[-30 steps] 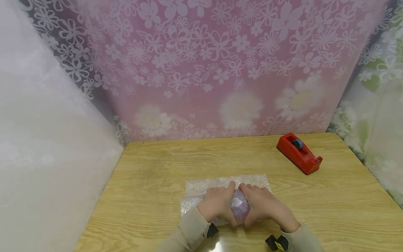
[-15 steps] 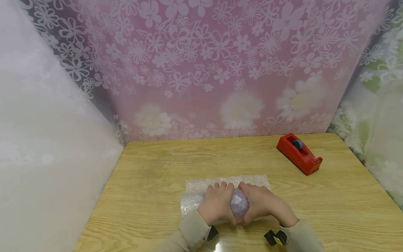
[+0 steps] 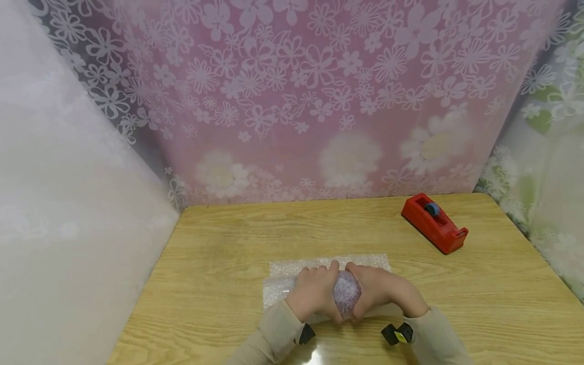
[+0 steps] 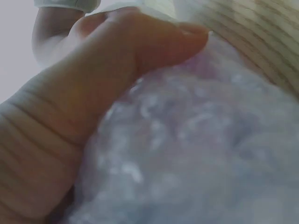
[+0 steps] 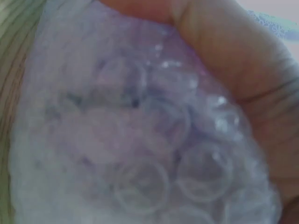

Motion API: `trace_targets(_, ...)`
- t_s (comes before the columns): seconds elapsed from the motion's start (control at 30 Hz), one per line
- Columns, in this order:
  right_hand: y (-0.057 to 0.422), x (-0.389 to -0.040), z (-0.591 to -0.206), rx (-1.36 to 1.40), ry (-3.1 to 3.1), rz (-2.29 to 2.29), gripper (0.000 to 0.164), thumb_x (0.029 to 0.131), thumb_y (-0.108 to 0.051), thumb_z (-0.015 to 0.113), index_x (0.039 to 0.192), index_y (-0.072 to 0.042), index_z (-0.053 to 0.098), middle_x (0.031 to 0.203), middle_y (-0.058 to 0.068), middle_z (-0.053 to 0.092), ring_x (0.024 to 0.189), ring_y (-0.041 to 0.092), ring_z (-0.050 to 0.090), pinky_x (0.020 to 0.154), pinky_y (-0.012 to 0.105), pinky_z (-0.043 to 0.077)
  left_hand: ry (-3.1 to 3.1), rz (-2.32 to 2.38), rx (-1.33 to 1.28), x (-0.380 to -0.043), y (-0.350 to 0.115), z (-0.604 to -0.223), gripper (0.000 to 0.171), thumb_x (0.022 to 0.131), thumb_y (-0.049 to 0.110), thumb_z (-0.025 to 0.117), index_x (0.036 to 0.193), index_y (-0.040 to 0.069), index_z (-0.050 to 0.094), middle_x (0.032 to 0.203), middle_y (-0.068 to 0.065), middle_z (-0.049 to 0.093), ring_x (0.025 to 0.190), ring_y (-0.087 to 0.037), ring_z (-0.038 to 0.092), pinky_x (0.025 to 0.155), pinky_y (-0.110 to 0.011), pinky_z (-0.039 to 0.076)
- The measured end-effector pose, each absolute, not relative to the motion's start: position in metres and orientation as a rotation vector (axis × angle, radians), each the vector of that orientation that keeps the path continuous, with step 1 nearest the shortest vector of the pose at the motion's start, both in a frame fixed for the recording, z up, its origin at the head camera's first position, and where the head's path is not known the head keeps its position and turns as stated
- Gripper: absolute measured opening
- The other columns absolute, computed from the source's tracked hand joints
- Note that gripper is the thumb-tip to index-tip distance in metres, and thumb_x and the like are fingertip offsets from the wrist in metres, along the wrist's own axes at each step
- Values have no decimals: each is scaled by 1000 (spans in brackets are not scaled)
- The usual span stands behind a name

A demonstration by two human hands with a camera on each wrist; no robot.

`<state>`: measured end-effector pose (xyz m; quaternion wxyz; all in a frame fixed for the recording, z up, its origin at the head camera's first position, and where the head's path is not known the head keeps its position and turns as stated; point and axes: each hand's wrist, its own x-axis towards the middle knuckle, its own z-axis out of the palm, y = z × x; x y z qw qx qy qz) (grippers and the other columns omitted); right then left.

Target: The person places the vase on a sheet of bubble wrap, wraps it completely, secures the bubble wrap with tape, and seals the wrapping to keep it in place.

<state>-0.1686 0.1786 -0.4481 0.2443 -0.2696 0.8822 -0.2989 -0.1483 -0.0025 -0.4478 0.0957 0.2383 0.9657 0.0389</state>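
A purple object in bubble wrap (image 3: 347,293) sits between my two hands; its kind is hidden by the wrap. My left hand (image 3: 315,291) grips its left side and my right hand (image 3: 375,290) its right, fingers on the far side and thumbs on the near side. Under and behind the hands lies a flat stretch of clear bubble wrap (image 3: 362,260), whose left part (image 3: 276,293) shows beside the left hand. In the left wrist view, a digit bends over the crinkled wrap (image 4: 196,135). The right wrist view shows round bubbles (image 5: 205,170) over something purplish.
A red tape dispenser (image 3: 433,223) with a blue-cored roll stands at the back right of the wooden table (image 3: 219,238). A pink flowered sheet (image 3: 283,101) hangs behind the table, with pale sheets at both sides.
Both hands keep hold of the wrapped object and have moved only slightly. The right wrist has shifted a little up and left, and the left fingers have changed position along the wrap.
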Motion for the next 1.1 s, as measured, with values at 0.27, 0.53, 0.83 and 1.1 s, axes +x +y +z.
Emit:
trace_targets(0.27, 181, -176, -445, -769, 2314, -863, 72, 53, -23, 87, 114, -8, 51, 97, 0, 60, 88, 18, 57, 78, 43, 49, 2959, -17, 750, -143, 1, -448, 104, 44, 62, 92, 129, 17, 50, 111, -3, 62, 97, -23, 59, 82, -42, 46)
trace_targets(0.53, 180, -181, -446, -741, 2279, -856, 70, 53, -24, 85, 113, -8, 52, 98, 0, 60, 87, 18, 57, 79, 43, 49, 2947, 45, 765, -147, -2, -452, 101, 43, 59, 93, 124, 17, 50, 99, -3, 64, 90, -22, 62, 78, -39, 47)
trace_targets(0.83, 178, -184, -445, -751, 2240, -862, 68, 53, -23, 83, 112, -8, 53, 100, 0, 59, 87, 18, 56, 79, 40, 49, 2904, 98, 780, -151, -5, -454, 99, 42, 59, 94, 122, 17, 50, 97, -2, 66, 88, -22, 64, 78, -39, 49)
trace_targets(1.1, 178, -183, -442, -711, 2231, -837, 68, 52, -22, 83, 112, -8, 54, 100, 0, 59, 89, 18, 56, 81, 42, 49, 2883, 126, 771, -150, -5, -451, 99, 43, 56, 94, 119, 15, 46, 90, -1, 65, 82, -20, 64, 75, -36, 49)
